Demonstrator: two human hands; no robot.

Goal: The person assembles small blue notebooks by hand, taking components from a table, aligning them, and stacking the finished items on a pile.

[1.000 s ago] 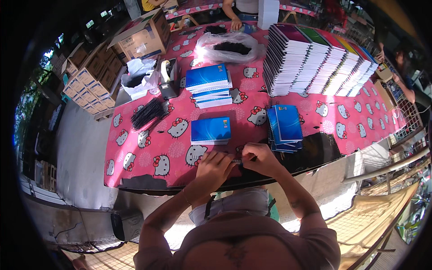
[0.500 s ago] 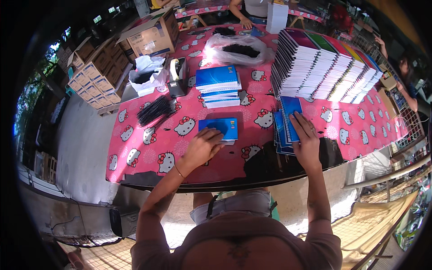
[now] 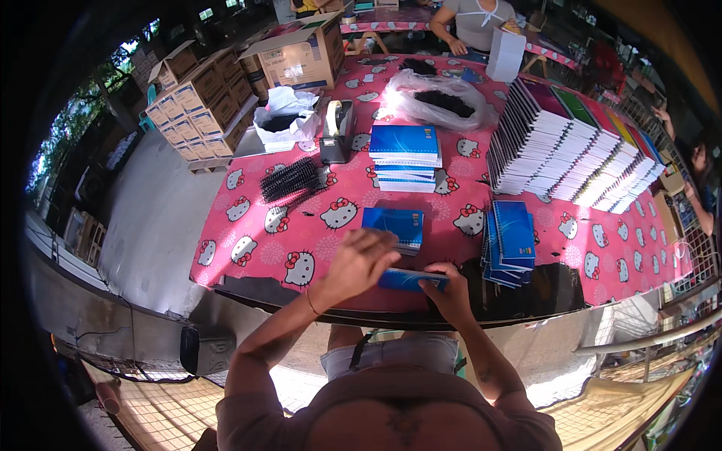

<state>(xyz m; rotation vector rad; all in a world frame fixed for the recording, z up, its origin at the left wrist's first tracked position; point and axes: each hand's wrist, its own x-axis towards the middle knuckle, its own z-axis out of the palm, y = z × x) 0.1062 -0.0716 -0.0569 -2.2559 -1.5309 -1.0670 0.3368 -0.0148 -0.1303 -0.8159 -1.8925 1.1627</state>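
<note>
In front of me a small blue spiral notebook (image 3: 400, 279) is tilted up near the table's front edge. My right hand (image 3: 451, 295) pinches its right end between thumb and fingers. My left hand (image 3: 359, 259) hovers at the notebook's left end, fingers stretched out and slightly blurred, overlapping the lower edge of a short stack of blue notebooks (image 3: 392, 225). To the right lies a loose, fanned pile of blue notebooks (image 3: 514, 234). Beyond the short stack stands a taller stack of blue notebooks (image 3: 404, 144).
Black spiral coils (image 3: 289, 179) lie left, near a tape dispenser (image 3: 336, 134) and a white bag (image 3: 284, 119). A plastic bag (image 3: 444, 101) holds dark coils. Tall rows of notebooks (image 3: 560, 150) stand right. Cartons (image 3: 199, 105) are stacked left. A person (image 3: 475, 22) is across the table.
My right hand has left the pile on the right and come to the middle front with a blue notebook. My left hand has slid toward the stack's lower edge. The whole view has shifted.
</note>
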